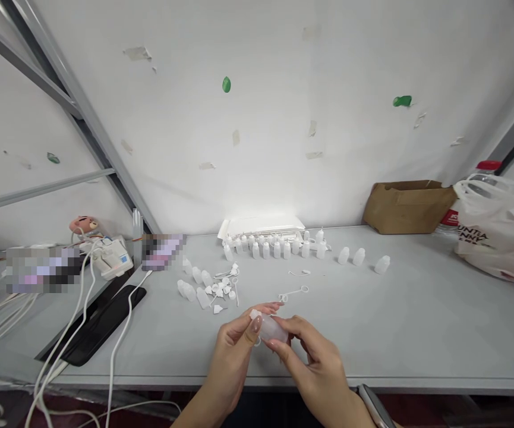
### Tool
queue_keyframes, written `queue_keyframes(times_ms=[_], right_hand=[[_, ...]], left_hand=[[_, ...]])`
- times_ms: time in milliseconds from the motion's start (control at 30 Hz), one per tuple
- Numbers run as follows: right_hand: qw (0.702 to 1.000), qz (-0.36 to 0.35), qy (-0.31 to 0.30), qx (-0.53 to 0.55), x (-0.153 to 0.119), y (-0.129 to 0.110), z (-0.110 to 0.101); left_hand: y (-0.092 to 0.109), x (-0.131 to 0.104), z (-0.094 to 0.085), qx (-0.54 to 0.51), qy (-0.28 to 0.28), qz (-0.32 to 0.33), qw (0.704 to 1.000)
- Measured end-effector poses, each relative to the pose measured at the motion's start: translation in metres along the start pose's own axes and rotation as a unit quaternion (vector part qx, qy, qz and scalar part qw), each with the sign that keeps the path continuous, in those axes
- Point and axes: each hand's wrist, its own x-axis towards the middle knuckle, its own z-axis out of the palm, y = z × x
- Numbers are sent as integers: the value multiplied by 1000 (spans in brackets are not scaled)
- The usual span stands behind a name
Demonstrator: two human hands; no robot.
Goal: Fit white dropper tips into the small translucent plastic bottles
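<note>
Near the front edge of the desk, a small translucent squeeze bottle (274,329) lies tilted between my two hands. My right hand (314,353) is closed around its body, thumb and fingers on either side. At the bottle's neck end, my left hand (234,342) pinches a white cap (255,314) between thumb and fingers. A small white loop hangs below that cap. Just beyond my hands lies a loose white strap with ring ends (293,293). To the left are scattered white nozzle caps (221,289) and several uncapped bottles (202,298).
Several capped bottles (277,249) stand in rows before a white tray (263,226). A few more bottles (358,257) are spaced rightward. A cardboard box (408,208) and plastic bag (497,232) sit at right. Cables (120,333) and a black power bank-like slab (105,324) occupy the left.
</note>
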Motion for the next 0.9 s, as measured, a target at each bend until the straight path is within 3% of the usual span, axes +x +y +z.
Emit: queue_keyframes(times_ms=[67, 167, 233, 333, 433, 667, 733, 833, 900], right_hand=[[993, 98, -22, 57, 4, -4, -2], [955, 243, -60, 159, 10, -9, -4], [935, 287, -62, 198, 11, -10, -3], [931, 301, -34, 205, 10, -11, -1], [916, 326, -42, 231, 9, -10, 2], [869, 356, -56, 339, 8, -8, 2], [844, 371, -69, 382, 8, -9, 0], [779, 400, -116, 469, 11, -8, -1], [764, 404, -141, 482, 12, -5, -1]], left_hand=[[1, 1, -2, 13, -10, 13, 1000], [1, 4, -4, 20, -11, 19, 1000], [-1, 5, -5, 14, 8, 13, 1000], [-7, 7, -7, -34, 59, 7, 998], [-12, 6, -7, -81, 85, 1, 993], [-7, 0, -1, -59, 25, 0, 998], [-5, -1, 0, -61, 0, 16, 998], [-4, 0, -1, -56, -29, 26, 998], [-4, 2, -3, -34, -13, 31, 999]])
